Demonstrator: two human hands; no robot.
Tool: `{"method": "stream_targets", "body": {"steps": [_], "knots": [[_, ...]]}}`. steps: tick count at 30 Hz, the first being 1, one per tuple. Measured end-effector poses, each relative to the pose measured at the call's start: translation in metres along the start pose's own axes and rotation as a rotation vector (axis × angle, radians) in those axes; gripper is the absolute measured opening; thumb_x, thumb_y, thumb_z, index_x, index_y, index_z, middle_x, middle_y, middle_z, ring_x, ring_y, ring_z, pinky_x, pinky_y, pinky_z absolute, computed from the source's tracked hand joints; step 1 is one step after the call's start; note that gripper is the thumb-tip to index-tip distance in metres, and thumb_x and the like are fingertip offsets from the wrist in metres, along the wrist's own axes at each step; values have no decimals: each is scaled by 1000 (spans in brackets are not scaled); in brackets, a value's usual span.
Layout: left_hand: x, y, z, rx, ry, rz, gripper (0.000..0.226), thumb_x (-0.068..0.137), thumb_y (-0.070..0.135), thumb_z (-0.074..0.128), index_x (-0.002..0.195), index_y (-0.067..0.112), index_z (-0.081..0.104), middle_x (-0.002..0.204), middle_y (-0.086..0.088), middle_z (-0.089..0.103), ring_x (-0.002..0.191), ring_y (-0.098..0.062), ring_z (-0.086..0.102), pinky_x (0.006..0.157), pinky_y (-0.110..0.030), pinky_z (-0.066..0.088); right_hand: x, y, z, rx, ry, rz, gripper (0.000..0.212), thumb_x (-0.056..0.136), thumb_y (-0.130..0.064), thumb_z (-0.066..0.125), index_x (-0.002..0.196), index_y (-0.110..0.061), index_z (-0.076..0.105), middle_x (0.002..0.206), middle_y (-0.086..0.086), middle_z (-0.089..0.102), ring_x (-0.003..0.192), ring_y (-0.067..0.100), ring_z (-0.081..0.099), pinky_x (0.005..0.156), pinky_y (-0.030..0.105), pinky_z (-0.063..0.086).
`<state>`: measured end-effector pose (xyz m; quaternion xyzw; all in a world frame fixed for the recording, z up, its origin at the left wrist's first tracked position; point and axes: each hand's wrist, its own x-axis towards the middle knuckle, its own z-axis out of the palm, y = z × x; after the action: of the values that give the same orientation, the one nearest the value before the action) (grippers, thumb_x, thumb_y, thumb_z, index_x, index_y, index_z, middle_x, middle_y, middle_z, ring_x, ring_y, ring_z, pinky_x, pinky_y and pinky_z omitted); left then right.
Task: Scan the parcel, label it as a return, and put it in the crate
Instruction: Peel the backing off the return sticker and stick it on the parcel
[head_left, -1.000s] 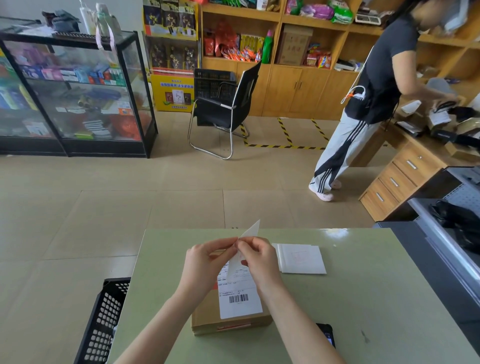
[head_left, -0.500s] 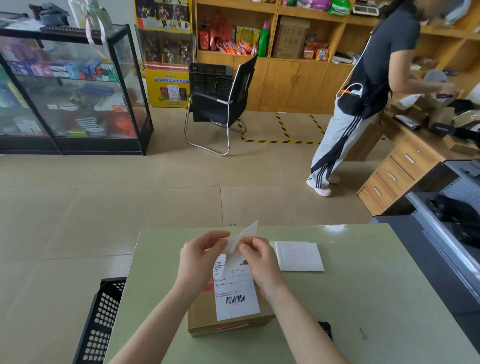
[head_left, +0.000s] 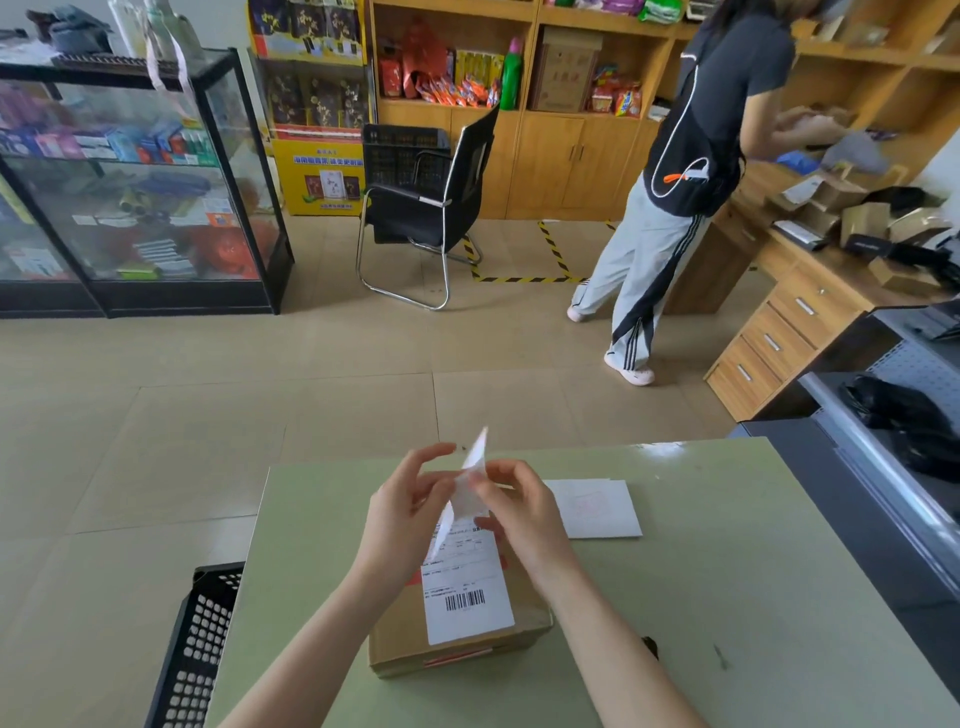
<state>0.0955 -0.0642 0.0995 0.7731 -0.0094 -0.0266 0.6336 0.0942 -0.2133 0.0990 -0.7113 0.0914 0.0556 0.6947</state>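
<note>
A brown cardboard parcel (head_left: 462, 644) with a white barcoded shipping label lies on the green table (head_left: 727, 597), right in front of me. Above it both my hands hold a small white sticker (head_left: 467, 488) with its backing sheet, edge-on to the camera. My left hand (head_left: 410, 514) pinches it from the left, my right hand (head_left: 524, 525) from the right, and the two layers look partly separated. A stack of white label sheets (head_left: 597, 506) rests on the table just right of my hands. The black perforated crate (head_left: 197, 649) stands on the floor at the table's left edge.
A dark device (head_left: 650, 647) peeks out behind my right forearm. A grey counter (head_left: 857, 467) with a black bag borders the table on the right. Another person (head_left: 675, 208) stands at a wooden desk far right. A black chair (head_left: 431, 208) and a glass cabinet (head_left: 135, 182) stand beyond.
My hands have drawn slightly apart, and the sticker has turned more edge-on and upright between them. The other person has stepped a little to the right.
</note>
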Motion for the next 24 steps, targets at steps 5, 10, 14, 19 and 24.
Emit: {"method": "stream_targets", "body": {"steps": [5,10,14,19,24], "knots": [[0,2,4,3,26,13,40,96,8,51,120,39,55,91,12,78,69,-7,67,67,-27,50,3,4,2,-154,112,-114,14,83,-34,71,85,-22,65,88,-2,72,87,14,68,78,33,56],[3,-3,-1,19,66,38,38,97,10,50,122,39,52,72,13,75,38,-3,38,44,-13,37,9,15,-11,-136,133,-83,5,86,-19,67,85,-23,65,97,-12,69,86,-4,63,69,4,44],[6,-6,-6,-18,138,-8,40,97,10,52,124,39,51,82,16,77,54,-11,61,49,-7,44,14,27,-32,-42,128,44,9,84,-21,70,80,-26,64,120,-9,62,115,9,55,97,21,40],[8,-9,-12,-39,182,-18,40,96,9,51,120,41,53,82,10,77,36,-6,31,39,-17,38,15,47,-73,-23,160,154,4,86,-21,67,89,-18,68,125,-6,60,117,13,53,101,32,37],[7,-9,-13,-45,209,-30,43,96,11,52,114,49,53,84,4,76,54,-19,43,44,-18,39,12,67,-110,64,320,251,4,89,-11,63,87,-9,65,98,11,64,95,23,59,87,36,49]]}}
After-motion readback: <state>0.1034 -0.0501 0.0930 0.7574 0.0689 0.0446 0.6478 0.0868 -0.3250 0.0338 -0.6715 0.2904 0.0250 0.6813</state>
